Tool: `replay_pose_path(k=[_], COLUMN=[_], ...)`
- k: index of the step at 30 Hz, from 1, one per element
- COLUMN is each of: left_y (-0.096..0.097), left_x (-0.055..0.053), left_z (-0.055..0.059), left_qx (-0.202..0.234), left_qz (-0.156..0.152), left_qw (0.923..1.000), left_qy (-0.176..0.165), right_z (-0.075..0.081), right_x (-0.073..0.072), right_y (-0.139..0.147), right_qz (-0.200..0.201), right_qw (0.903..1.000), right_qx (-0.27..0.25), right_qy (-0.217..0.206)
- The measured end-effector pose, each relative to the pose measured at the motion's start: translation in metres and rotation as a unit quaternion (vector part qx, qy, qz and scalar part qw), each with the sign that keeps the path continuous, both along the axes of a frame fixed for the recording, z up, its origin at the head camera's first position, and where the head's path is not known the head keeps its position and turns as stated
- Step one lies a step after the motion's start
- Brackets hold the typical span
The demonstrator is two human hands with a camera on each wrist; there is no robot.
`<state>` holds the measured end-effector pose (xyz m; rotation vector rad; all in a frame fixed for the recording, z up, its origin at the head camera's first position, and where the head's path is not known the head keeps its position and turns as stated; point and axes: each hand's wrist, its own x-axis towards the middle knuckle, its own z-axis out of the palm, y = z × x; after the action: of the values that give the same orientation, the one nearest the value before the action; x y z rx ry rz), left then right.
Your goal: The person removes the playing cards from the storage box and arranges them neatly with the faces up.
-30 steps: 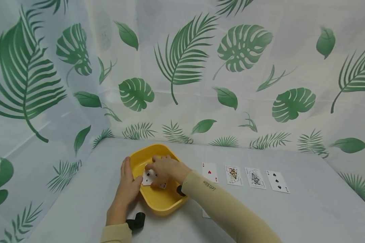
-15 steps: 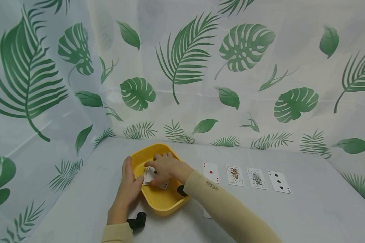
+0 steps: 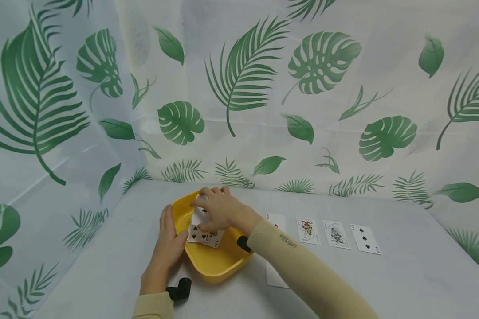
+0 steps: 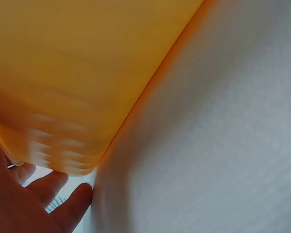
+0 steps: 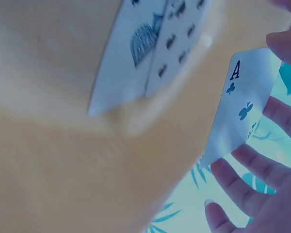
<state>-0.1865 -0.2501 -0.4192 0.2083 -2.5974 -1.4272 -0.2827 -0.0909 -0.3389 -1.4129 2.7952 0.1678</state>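
Note:
My left hand point(image 3: 165, 248) holds the left wall of a yellow plastic basin point(image 3: 219, 268), thumb at the rim and fingers along the outside. In the left wrist view those fingers point(image 4: 48, 189) lie fairly straight by the basin's wall. Over the basin's far part, my right hand point(image 3: 225, 210) pinches an ace of clubs point(image 5: 242, 107) between thumb and fingers. Inside the basin, an ace of spades point(image 5: 131, 63) and a spade card with several pips point(image 5: 177, 48) overlap. Part of the held card is hidden by the right hand.
Right of the basin, an ace of hearts point(image 3: 274, 219), two jokers point(image 3: 308, 230) and a three of spades point(image 3: 366, 239) lie in a row. Nearer lies another card point(image 3: 275, 274), partly under the right forearm. A leaf-patterned cloth point(image 3: 247, 146) hangs behind the table.
My right hand has lifted the ace of clubs off the other cards and moved it toward the basin's far right side, uncovering the spade cards. The left hand stays on the basin.

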Motion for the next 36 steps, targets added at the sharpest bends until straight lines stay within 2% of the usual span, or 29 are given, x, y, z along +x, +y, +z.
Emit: replay_pose_path(k=[6,12,21,31,36], left_y=[0.002,0.002,0.003,0.003,0.003], left_x=[0.001,0.003,0.001,0.000,0.002], left_z=[0.002,0.005,0.004,0.002,0.004], left_qx=[-0.003,-0.002,0.001,0.000,-0.003], left_qz=[0.004,0.005,0.011,0.008,0.005], left_qw=[1.0000,0.9999,0.9998,0.9997,0.9997], left_qy=[-0.007,-0.014,-0.019,-0.025,-0.025], right_z=[0.011,0.023,0.036,0.040,0.037], right_x=[0.001,0.010,0.023,0.036,0.041], right_y=[0.011,0.028,0.061,0.100,0.123], right_qz=[0.003,-0.001,0.011,0.009,0.019], right_qw=[0.9998,0.9995,0.9983,0.9964,0.9935], right_qx=[-0.014,-0.026,-0.048,-0.076,-0.102], right_qy=[0.017,0.019,0.032,0.036,0.047])
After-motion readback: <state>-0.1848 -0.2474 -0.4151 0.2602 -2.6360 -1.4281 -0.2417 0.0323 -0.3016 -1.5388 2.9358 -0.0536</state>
